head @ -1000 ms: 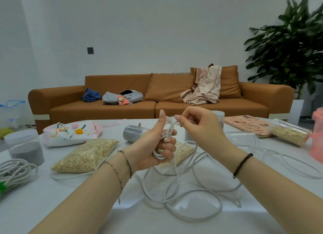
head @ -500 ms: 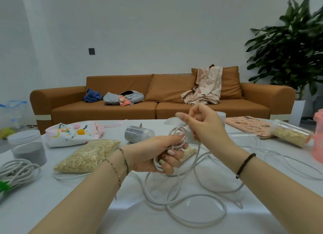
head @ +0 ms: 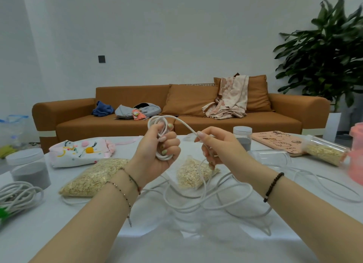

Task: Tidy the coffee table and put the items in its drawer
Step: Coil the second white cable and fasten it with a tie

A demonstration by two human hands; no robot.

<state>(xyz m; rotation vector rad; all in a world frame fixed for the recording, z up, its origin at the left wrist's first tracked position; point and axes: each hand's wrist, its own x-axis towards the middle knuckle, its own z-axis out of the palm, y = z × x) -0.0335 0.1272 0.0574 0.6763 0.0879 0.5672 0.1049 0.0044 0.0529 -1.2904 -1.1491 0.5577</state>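
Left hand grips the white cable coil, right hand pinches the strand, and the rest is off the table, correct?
No. The left hand grips the coil of white cable and the right hand pinches the strand, but the head view shows the rest lying in loose loops on the table.

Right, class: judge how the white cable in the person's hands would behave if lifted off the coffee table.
Probably floppy: the white cable sags in loose curves from the right hand to the coffee table. Likely light, since the left hand grips several loops at once. The loose loops on the table could tangle when pulled.
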